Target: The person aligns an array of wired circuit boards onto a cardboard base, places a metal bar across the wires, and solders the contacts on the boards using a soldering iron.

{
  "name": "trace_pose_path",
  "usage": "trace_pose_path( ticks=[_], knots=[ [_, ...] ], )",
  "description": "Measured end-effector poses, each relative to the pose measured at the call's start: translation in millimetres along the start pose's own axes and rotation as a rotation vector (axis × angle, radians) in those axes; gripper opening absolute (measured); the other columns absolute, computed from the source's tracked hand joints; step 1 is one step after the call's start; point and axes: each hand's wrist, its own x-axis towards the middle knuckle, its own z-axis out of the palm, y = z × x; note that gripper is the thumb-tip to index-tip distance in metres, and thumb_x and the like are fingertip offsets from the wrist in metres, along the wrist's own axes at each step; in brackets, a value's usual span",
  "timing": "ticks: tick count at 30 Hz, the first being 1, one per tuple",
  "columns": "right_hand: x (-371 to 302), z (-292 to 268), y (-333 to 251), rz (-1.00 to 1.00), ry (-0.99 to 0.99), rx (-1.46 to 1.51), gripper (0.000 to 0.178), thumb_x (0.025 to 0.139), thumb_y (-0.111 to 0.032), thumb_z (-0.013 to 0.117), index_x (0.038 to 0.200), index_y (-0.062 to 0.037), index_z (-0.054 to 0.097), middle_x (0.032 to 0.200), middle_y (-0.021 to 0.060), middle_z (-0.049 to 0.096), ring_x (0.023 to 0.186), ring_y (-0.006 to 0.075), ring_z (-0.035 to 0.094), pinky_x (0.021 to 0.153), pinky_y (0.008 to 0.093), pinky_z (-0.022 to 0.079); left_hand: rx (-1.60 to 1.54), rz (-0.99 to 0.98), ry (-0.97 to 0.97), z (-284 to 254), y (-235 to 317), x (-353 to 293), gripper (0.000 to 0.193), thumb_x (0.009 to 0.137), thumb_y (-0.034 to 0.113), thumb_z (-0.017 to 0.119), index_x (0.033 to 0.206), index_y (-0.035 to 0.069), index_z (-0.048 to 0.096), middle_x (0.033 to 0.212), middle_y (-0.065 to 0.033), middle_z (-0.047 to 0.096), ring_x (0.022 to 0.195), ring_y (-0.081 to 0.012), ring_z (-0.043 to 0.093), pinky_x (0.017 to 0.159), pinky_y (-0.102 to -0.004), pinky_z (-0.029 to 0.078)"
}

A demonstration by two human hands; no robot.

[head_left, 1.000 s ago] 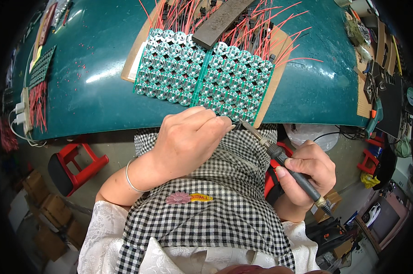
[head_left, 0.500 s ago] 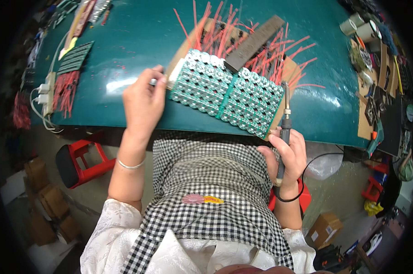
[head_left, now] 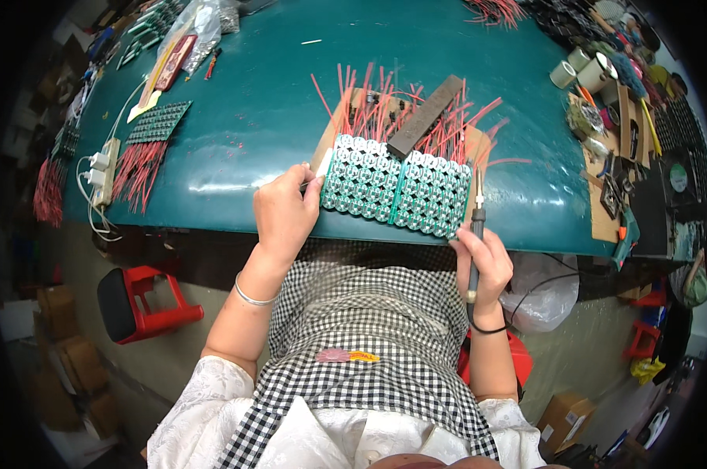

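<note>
A green panel of small round circuit boards (head_left: 361, 178) lies on a cardboard sheet (head_left: 479, 148) near the table's front edge. Red wires (head_left: 356, 109) fan out from its far side, and a dark bar (head_left: 425, 117) rests across them. My right hand (head_left: 490, 264) is closed round a soldering iron (head_left: 477, 227), its tip pointing away from me beside the panel's right edge. Those fingers are at the panel's near right corner. At the left edge my left hand (head_left: 285, 211) is pinched closed; a small dark piece shows at its fingertips, too hidden to name.
On the left are another wired board panel (head_left: 159, 123) and a white power strip (head_left: 105, 173) with plugs. Cans (head_left: 596, 73) and tools (head_left: 610, 195) crowd the right side. A red stool with a black seat (head_left: 123, 305) stands below left.
The panel has turned and now lies straighter to the table edge. My left hand has come close against its left side. The right hand still holds the soldering iron. The view has shifted.
</note>
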Motion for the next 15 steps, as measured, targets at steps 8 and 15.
trace_pose_path(
  ticks=[8, 15],
  knots=[
    [2, -13, 30, 0.062, 0.024, 0.022, 0.032, 0.077, 0.007, 0.078, 0.106, -0.0059, 0.074, 0.095, 0.0143, 0.073, 0.083, 0.0305, 0.072, 0.075, 0.0363, 0.057, 0.012, 0.008, -0.037, 1, 28, -22, 0.012, 0.085, 0.01, 0.079, 0.084, 0.005, 0.068, 0.066, -0.0141, 0.067, 0.054, -0.0307, 0.065, 0.051, -0.0391, 0.048],
    [-14, -61, 14, 0.338, 0.12, 0.335, 0.036, 0.098, -0.013, 0.065, 0.13, 0.005, 0.065, 0.098, 0.0144, 0.07, 0.093, 0.027, 0.066, 0.087, 0.0403, 0.053, -0.197, 0.11, 0.005, -22, 52, -15, 0.011, 0.086, -0.001, 0.079, 0.085, 0.0, 0.068, 0.063, -0.0029, 0.053, 0.052, -0.0078, 0.048, 0.048, -0.0242, 0.039]
  ],
)
